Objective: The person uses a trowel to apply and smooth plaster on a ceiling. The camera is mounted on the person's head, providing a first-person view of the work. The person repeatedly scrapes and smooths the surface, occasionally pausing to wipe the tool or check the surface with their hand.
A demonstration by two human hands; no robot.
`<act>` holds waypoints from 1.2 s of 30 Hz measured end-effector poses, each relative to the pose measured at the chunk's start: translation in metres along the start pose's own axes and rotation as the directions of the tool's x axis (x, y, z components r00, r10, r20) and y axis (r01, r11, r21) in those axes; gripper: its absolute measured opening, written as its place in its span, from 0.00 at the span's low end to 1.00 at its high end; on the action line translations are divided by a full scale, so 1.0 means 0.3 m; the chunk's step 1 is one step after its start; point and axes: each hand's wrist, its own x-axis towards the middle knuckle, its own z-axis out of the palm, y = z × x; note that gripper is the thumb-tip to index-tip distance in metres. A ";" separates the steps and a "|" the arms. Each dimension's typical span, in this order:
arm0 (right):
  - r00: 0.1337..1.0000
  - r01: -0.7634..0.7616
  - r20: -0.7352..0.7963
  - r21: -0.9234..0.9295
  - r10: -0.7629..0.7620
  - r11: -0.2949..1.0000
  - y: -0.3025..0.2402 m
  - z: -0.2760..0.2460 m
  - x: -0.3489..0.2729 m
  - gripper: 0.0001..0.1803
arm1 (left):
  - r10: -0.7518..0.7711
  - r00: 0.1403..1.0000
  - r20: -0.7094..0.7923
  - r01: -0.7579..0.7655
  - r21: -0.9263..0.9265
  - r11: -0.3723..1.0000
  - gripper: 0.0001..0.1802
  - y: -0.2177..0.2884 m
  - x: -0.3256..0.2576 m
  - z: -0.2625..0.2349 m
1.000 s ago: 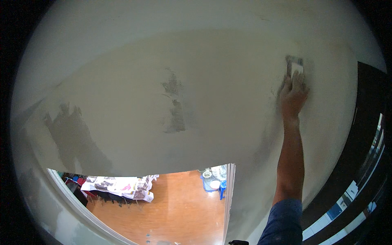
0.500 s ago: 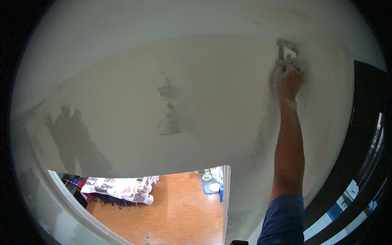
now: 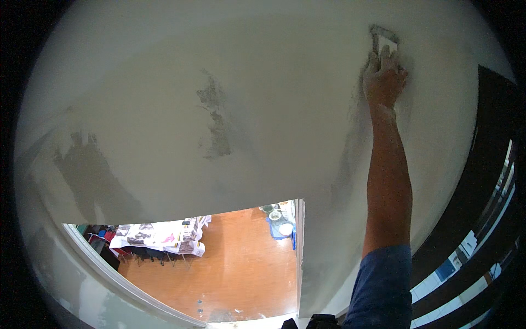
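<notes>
My right hand (image 3: 384,75) is raised high against a pale plastered wall (image 3: 274,109) and presses a small flat scraper blade (image 3: 384,41) onto it. Fingers lie over the blade, and a grey smear of fresh filler trails down the wall left of my forearm. My left hand is out of view. Rough grey patches of filler (image 3: 215,123) mark the wall's middle, and a darker damp patch (image 3: 90,170) sits at the far left.
Below the wall's lower edge, a wooden floor (image 3: 241,268) shows far down. A table covered in newspaper (image 3: 159,237) stands there, with buckets and bowls on a blue sheet (image 3: 278,219). Dark window frames (image 3: 482,181) run along the right.
My right hand has slid the scraper upward along the wall, from mid height to near the top of the view. The grey streak beneath it has grown longer.
</notes>
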 end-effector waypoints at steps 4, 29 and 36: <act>0.987 0.144 -0.070 0.013 -0.142 0.990 0.096 0.023 -0.275 0.25 | -0.056 0.998 -0.002 0.056 0.015 0.998 0.39 0.009 -0.062 -0.004; 0.981 -0.112 0.166 0.076 0.098 0.991 0.400 -0.214 -1.162 0.27 | 0.322 0.947 -0.007 -0.309 0.263 0.914 0.45 -0.181 0.099 0.059; 0.975 0.221 -0.017 0.118 -0.221 0.968 0.106 -0.088 -0.600 0.25 | 0.212 0.975 -0.063 -0.203 0.135 0.970 0.45 -0.254 0.149 0.062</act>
